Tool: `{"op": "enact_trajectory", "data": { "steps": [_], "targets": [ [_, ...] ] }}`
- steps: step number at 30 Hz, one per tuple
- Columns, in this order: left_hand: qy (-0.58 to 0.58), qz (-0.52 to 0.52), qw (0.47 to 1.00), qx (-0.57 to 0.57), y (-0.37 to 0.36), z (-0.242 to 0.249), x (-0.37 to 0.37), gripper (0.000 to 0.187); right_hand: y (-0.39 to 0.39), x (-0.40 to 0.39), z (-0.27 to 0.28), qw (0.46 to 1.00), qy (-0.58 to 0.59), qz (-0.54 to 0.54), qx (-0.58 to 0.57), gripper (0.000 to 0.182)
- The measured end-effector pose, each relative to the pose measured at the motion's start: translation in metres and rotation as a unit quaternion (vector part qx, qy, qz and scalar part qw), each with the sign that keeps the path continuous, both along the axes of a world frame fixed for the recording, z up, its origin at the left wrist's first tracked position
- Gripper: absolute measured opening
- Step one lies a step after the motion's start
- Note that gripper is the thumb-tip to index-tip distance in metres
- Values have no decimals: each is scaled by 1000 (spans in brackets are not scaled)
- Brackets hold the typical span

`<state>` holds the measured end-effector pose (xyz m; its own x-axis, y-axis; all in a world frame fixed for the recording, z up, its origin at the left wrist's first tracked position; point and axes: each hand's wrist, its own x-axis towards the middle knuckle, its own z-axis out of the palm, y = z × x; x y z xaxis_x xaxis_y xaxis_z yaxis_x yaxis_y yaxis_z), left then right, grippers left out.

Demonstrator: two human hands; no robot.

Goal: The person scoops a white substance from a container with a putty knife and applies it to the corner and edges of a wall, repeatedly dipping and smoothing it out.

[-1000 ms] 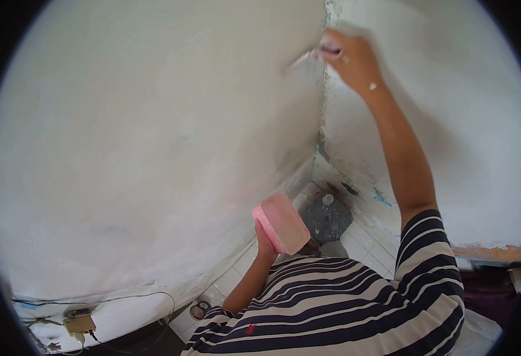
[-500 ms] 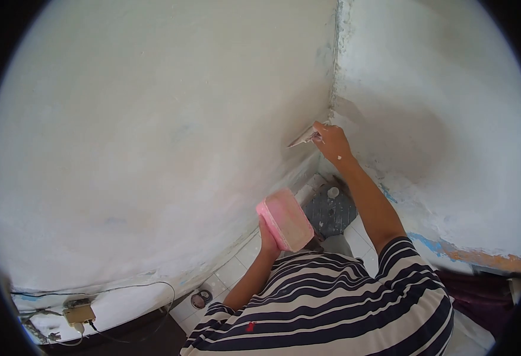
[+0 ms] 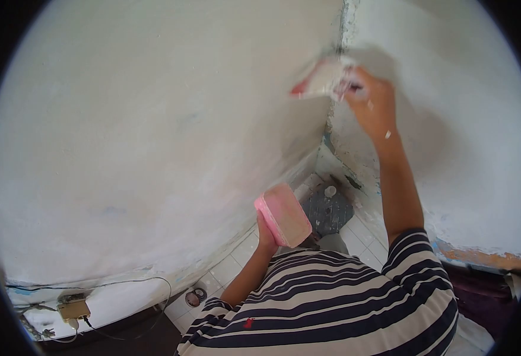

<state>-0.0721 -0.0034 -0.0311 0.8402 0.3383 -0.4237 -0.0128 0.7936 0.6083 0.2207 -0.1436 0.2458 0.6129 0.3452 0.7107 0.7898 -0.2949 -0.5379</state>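
Note:
My left hand is closed around the edge of a pink rectangular container, held tilted low in front of my striped shirt. Up by the wall corner, my right hand grips a flat scraper, whose blade looks pale with a reddish tip and is blurred by motion. White smears of paste mark the fingers and wrist. The blade is in front of the left wall, close to the corner seam; whether it touches the wall I cannot tell.
The right wall has peeling orange and blue patches low down. In the corner below stands a dark grey spattered surface with a small white round item. At lower left are a socket box, cables and a roll-like object on floor tiles.
My right hand has moved up and slightly right with the scraper, showing more of its blade. My left hand and the pink container have barely moved.

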Motion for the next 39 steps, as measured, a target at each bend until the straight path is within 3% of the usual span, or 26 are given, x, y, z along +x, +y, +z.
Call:
{"op": "enact_trajectory", "data": {
  "steps": [3, 6, 9, 13, 15, 19, 20, 22, 25, 27, 30, 32, 34, 39],
  "targets": [
    [1, 9, 1000, -1, -1, 2, 1, 74, -3, -16, -87, 988, 106, 75, -90, 21],
    [19, 21, 1000, -13, -2, 2, 1, 74, 16, -17, -187, 981, 56, 51, -179, 25],
    [34, 22, 999, -12, 0, -1, -2, 73, 40, -19, -224, 970, 81, 51, -223, 27],
    [25, 26, 999, -7, -1, 5, 1, 77, 61, -11, -202, 985, 44, 36, -162, 24],
    [20, 31, 999, 3, -1, 8, 4, 72, 56, -6, -165, 989, 0, 24, -146, 24],
    [3, 23, 1000, -6, -3, 3, 4, 72, 30, 8, -67, 999, -33, 0, 34, 20],
    [7, 31, 1000, 0, -3, 2, 4, 75, 23, 7, -42, 999, -34, -5, 31, 20],
    [9, 33, 999, 3, -3, -1, 1, 77, 14, 5, -5, 987, -108, -57, 105, 20],
    [18, 15, 1000, -3, 1, -3, 0, 77, -6, -1, 2, 976, -182, -86, 88, 24],
    [9, 7, 1000, -6, 1, -1, 0, 75, -18, 2, -24, 981, -159, -106, 37, 23],
    [23, 2, 1000, 2, 2, -6, -4, 75, -19, 11, -71, 995, -89, -39, 36, 19],
    [22, 3, 1000, -2, 2, -5, -4, 75, -15, 23, -100, 986, 52, -68, -144, 20],
    [20, -2, 1000, -4, 0, -2, -4, 76, -6, 44, -130, 984, 45, -58, -164, 21],
    [23, 19, 1000, 10, 0, 0, -1, 77, 24, 84, -96, 979, -5, -51, -195, 24]
  ]
}}
